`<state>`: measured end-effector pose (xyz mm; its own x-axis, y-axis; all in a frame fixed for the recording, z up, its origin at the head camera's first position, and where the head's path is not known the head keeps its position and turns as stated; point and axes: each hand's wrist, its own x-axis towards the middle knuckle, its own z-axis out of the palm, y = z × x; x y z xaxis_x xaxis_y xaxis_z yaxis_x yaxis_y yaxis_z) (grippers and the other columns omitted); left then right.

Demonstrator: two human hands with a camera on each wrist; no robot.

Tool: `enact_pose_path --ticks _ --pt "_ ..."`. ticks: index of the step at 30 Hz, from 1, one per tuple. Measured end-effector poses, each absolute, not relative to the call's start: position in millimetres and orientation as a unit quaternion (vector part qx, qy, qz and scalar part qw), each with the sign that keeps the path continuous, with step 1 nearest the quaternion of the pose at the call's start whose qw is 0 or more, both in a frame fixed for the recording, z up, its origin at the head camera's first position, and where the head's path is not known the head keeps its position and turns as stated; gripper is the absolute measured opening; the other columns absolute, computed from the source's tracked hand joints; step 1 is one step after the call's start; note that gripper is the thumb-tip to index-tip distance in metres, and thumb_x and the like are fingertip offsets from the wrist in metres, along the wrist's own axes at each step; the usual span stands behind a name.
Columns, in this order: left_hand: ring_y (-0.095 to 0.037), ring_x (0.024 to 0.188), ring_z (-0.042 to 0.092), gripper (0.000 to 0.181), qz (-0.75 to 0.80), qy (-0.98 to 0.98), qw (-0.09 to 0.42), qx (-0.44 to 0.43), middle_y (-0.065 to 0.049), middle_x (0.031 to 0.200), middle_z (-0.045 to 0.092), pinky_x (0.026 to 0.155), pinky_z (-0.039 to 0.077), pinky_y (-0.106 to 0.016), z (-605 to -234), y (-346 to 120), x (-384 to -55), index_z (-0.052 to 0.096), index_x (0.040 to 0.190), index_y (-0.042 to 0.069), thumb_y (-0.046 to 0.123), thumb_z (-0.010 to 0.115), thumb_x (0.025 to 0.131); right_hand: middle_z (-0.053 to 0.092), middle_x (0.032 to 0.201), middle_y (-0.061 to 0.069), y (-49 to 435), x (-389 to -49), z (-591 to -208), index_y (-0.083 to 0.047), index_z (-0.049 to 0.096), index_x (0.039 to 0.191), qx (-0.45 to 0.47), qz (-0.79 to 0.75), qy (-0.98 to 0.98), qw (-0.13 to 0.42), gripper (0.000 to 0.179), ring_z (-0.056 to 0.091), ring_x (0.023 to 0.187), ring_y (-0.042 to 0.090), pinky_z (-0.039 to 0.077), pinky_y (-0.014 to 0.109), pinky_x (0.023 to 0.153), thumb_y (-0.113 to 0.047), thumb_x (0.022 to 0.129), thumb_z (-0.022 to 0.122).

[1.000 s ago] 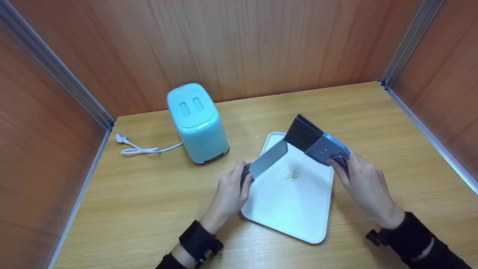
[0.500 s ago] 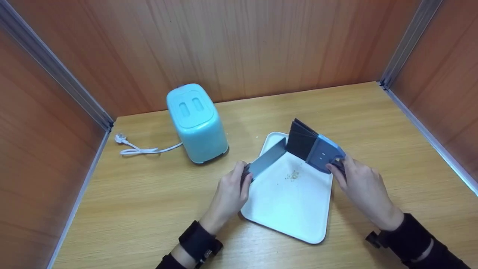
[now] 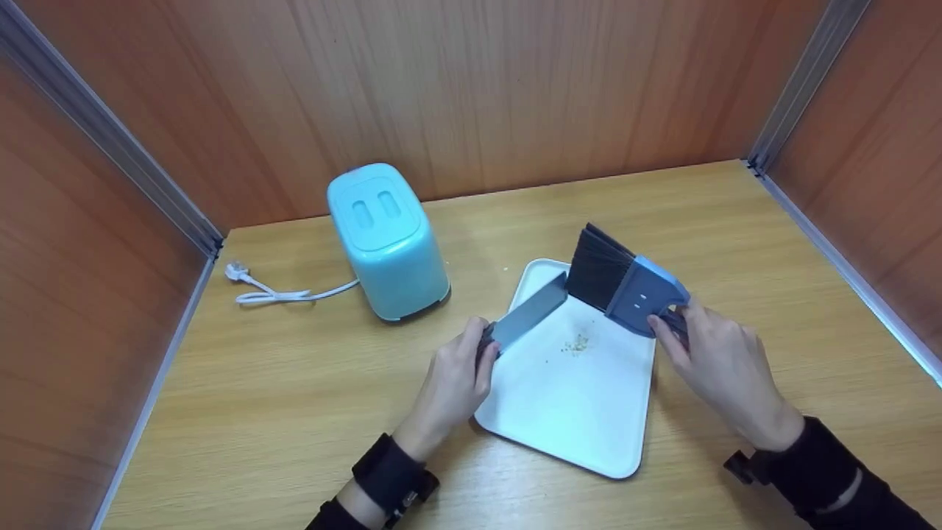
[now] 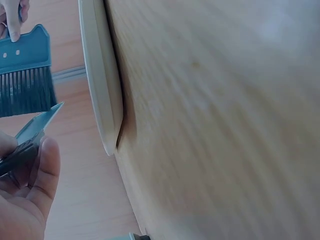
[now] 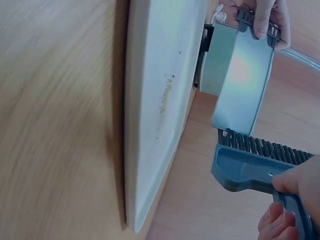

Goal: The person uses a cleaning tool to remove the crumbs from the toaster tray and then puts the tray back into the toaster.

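Note:
My left hand (image 3: 452, 372) grips the dark, toothed end of a flat grey-blue plate (image 3: 531, 309), which slants up above a white tray (image 3: 570, 419). It resembles a small dustpan or scraper, but I cannot tell its exact kind. My right hand (image 3: 725, 364) holds a blue-grey hand brush (image 3: 640, 298) by its handle. The brush's black bristles (image 5: 260, 146) meet the far end of the plate (image 5: 245, 80), also visible in the left wrist view. Both tools are raised off the tray. Small yellowish crumbs (image 3: 576, 344) lie on the tray below them.
A light-blue toaster (image 3: 390, 243) stands behind and left of the tray. Its white cord and plug (image 3: 276, 294) lie on the wooden table (image 3: 294, 412) further left. Wooden panels (image 3: 478, 96) enclose the back and both sides.
The brush dips slightly, then rises again, its bristles moving against the plate's far end. The left hand and the plate hardly move. The tray and crumbs look the same.

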<state>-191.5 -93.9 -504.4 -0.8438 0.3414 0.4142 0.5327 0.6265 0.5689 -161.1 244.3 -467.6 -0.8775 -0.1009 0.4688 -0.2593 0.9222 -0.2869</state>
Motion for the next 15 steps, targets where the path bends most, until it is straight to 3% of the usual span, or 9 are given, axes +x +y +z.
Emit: enact_pose_path --ticks 4,8,12,15 --pt "-0.016 0.080 0.065 0.011 -0.357 -0.893 0.127 -0.243 -0.011 0.097 0.072 0.066 0.060 -0.025 -503.0 -94.2 -190.6 0.055 0.119 0.005 0.013 0.057 0.112 0.076 0.086 0.027 243.5 -162.4 -470.7 0.014 0.064 0.117 0.091 0.167 -0.960 0.207 0.041 0.049 0.049 0.013 0.031 0.020 0.043 -0.025 0.104 0.072" --pt "-0.017 0.082 0.067 0.012 -0.355 -0.894 0.127 -0.242 -0.012 0.099 0.073 0.068 0.063 -0.028 -502.4 -94.8 -190.6 0.055 0.120 0.005 0.013 0.057 0.112 0.075 0.085 0.027 243.9 -161.2 -470.4 0.011 0.064 0.108 0.085 0.161 -0.966 0.185 0.038 0.050 0.049 0.013 0.031 0.019 0.041 -0.025 0.104 0.071" --pt "-0.017 0.084 0.069 0.012 -0.353 -0.897 0.120 -0.239 -0.012 0.101 0.074 0.071 0.064 -0.028 -502.1 -94.9 -190.9 0.055 0.121 0.006 0.014 0.056 0.112 0.069 0.071 0.016 245.2 -158.3 -468.8 0.006 0.064 0.099 0.089 0.153 -0.966 0.190 0.034 0.046 0.047 0.013 0.030 0.022 0.041 -0.026 0.102 0.074" --pt "-0.017 0.083 0.069 0.012 -0.351 -0.897 0.121 -0.238 -0.011 0.101 0.074 0.070 0.063 -0.027 -502.5 -95.0 -191.0 0.054 0.121 0.006 0.014 0.056 0.112 0.065 0.068 0.010 245.8 -156.3 -466.1 0.007 0.066 0.103 0.090 0.158 -0.963 0.201 0.034 0.041 0.047 0.011 0.027 0.022 0.042 -0.026 0.100 0.076"
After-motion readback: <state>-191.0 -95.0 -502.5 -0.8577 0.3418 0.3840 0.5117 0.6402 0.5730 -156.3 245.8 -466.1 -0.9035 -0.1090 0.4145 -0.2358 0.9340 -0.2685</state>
